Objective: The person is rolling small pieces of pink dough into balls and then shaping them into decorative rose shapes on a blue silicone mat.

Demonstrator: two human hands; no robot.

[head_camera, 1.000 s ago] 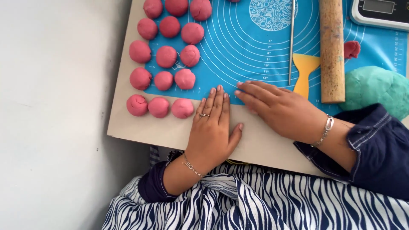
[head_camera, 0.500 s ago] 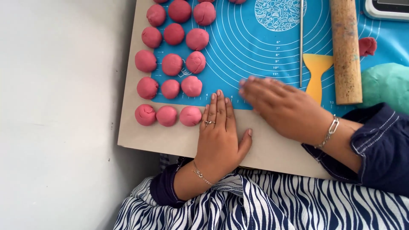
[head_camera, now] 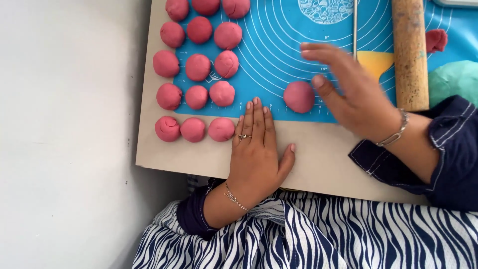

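Note:
My left hand (head_camera: pixel 258 144) lies flat, fingers together, on the beige board (head_camera: pixel 318 164) at the near edge of a blue baking mat (head_camera: pixel 279 55). My right hand (head_camera: pixel 351 92) hovers open just right of a single pink dough ball (head_camera: pixel 298 96) on the mat, its thumb close to the ball. Several pink dough balls (head_camera: pixel 199 67) sit in rows at the left of the mat and board; the nearest row (head_camera: pixel 193 129) lies beside my left fingertips.
A wooden rolling pin (head_camera: pixel 410 50) lies upright on the mat at the right, next to a yellow scraper (head_camera: pixel 374 61) and a thin metal rod (head_camera: pixel 355 25). A green dough lump (head_camera: pixel 455 79) and a small pink piece (head_camera: pixel 436 40) sit far right. A white wall is at the left.
My right hand has lifted off and shifted right, uncovering a rounded pink ball where it had been pressing. The left hand stays flat on the board.

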